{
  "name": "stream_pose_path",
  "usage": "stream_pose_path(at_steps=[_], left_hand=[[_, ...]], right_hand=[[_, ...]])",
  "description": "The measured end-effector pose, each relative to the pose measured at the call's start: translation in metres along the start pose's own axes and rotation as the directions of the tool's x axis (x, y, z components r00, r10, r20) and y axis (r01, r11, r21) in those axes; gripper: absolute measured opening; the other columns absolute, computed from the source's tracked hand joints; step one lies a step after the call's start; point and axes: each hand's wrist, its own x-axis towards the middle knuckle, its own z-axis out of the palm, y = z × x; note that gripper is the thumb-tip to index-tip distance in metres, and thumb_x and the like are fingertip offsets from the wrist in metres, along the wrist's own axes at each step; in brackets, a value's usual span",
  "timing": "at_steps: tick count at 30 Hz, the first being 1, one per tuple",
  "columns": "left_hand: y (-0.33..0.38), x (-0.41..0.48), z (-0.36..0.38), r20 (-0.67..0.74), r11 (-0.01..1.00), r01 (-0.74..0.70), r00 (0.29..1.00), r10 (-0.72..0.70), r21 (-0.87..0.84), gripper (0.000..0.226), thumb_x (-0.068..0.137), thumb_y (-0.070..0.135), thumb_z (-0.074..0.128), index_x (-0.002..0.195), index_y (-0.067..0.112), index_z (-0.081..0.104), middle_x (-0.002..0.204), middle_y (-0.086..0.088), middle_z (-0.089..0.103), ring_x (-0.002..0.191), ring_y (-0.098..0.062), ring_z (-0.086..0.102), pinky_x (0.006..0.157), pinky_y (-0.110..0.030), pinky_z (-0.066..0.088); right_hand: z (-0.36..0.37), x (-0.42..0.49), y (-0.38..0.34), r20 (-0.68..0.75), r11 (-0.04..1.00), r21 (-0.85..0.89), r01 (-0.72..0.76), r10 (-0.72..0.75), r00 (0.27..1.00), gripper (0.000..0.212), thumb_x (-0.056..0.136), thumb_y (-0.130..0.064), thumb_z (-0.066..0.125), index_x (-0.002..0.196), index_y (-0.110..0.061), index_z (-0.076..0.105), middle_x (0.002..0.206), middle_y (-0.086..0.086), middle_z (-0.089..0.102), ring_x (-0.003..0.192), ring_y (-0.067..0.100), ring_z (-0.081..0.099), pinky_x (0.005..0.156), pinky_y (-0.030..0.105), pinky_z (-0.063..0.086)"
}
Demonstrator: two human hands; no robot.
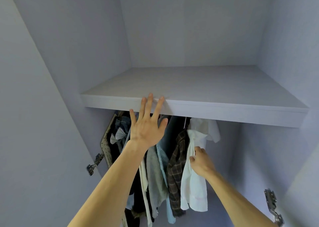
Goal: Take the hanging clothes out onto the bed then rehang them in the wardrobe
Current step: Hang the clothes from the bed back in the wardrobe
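Note:
Several garments hang packed together under the wardrobe shelf. The rightmost is a white shirt; beside it hang a brown plaid shirt, a pale blue top and a grey knit. My right hand pinches the white shirt's fabric at mid-height. My left hand is raised with fingers spread and straight, fingertips against the shelf's front edge, in front of the clothes. The rail and hangers are hidden behind the shelf.
The wardrobe's pale grey side walls close in left and right. A dotted garment hangs at the far left. Metal door hinges sit at the left and lower right. To the right of the white shirt there are no clothes.

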Motion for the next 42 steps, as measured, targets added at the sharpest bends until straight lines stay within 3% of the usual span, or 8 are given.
stream_pose_path(at_steps=[5,8,13,20,26,30,37,42], left_hand=[[-0.004,-0.060,-0.003,0.155,0.998,0.062,0.986,-0.059,-0.015,0.073,0.102,0.046,0.039,0.157,0.040,-0.011,0.166,0.003,-0.018,0.154,-0.022,-0.012,0.121,-0.060,0.003],[-0.016,-0.120,-0.007,0.236,0.994,0.108,0.967,-0.100,-0.024,0.071,0.102,0.044,0.042,0.157,0.043,-0.003,0.165,0.004,-0.019,0.153,-0.022,-0.015,0.122,-0.058,0.001],[-0.042,-0.242,-0.031,0.335,0.968,0.249,0.910,-0.245,0.032,0.068,0.103,0.041,0.044,0.157,0.044,0.002,0.165,0.005,-0.021,0.152,-0.021,-0.018,0.123,-0.056,-0.003],[-0.071,-0.477,-0.093,0.366,0.773,0.608,0.687,-0.627,0.183,0.071,0.101,0.042,0.045,0.156,0.047,0.001,0.165,0.004,-0.019,0.153,-0.022,-0.015,0.121,-0.055,0.001],[-0.065,-0.689,-0.167,0.235,0.389,0.888,0.335,-0.912,0.246,0.069,0.099,0.045,0.045,0.156,0.046,0.006,0.167,0.005,-0.011,0.154,-0.019,-0.009,0.123,-0.052,0.004],[-0.013,-0.817,-0.214,0.074,0.025,0.971,0.007,-0.997,0.239,0.066,0.099,0.047,0.043,0.156,0.046,0.009,0.168,0.003,0.001,0.154,-0.019,-0.002,0.123,-0.053,0.006],[0.135,-0.973,-0.256,-0.045,-0.539,0.837,-0.538,-0.842,0.095,0.065,0.102,0.050,0.037,0.158,0.041,0.006,0.167,0.004,-0.003,0.154,-0.022,-0.002,0.122,-0.055,0.004],[0.242,-1.012,-0.250,-0.110,-0.774,0.632,-0.772,-0.625,-0.039,0.066,0.102,0.051,0.038,0.158,0.040,0.005,0.167,0.005,-0.001,0.154,-0.021,0.001,0.122,-0.055,0.005]], right_hand=[[0.001,-0.053,0.002,-0.065,0.987,0.161,0.023,-0.012,0.998,0.031,0.101,-0.021,0.047,0.131,-0.020,0.047,0.131,0.003,0.052,0.104,0.020,0.060,0.083,0.028,0.050],[0.004,-0.097,-0.011,-0.130,0.944,0.289,0.157,-0.124,0.984,0.031,0.100,-0.024,0.051,0.130,-0.029,0.054,0.133,-0.008,0.057,0.118,0.014,0.054,0.096,0.027,0.045],[0.009,-0.187,-0.051,-0.200,0.879,0.246,0.408,-0.366,0.909,0.026,0.098,-0.029,0.055,0.122,-0.030,0.065,0.120,-0.021,0.059,0.118,0.004,0.048,0.094,0.016,0.036],[0.069,-0.326,-0.118,0.052,0.709,0.292,0.641,-0.681,0.730,0.033,0.097,-0.037,0.057,0.130,-0.036,0.061,0.135,-0.023,0.051,0.135,0.000,0.036,0.112,0.020,0.028],[0.134,-0.458,-0.186,0.281,0.412,0.345,0.843,-0.903,0.326,0.034,0.097,-0.040,0.057,0.130,-0.038,0.060,0.142,-0.019,0.051,0.140,0.003,0.034,0.112,0.020,0.023],[0.161,-0.556,-0.222,0.344,0.170,0.439,0.882,-0.939,0.010,0.037,0.096,-0.040,0.057,0.133,-0.035,0.060,0.143,-0.018,0.051,0.143,0.002,0.027,0.119,0.027,0.025],[0.183,-0.727,-0.250,0.349,-0.254,0.594,0.763,-0.773,-0.529,0.040,0.098,-0.046,0.051,0.137,-0.041,0.054,0.147,-0.021,0.046,0.147,0.003,0.022,0.119,0.027,0.022],[0.188,-0.824,-0.238,0.283,-0.424,0.723,0.546,-0.539,-0.793,0.042,0.099,-0.049,0.043,0.140,-0.040,0.050,0.151,-0.019,0.041,0.149,0.007,0.019,0.121,0.031,0.024]])
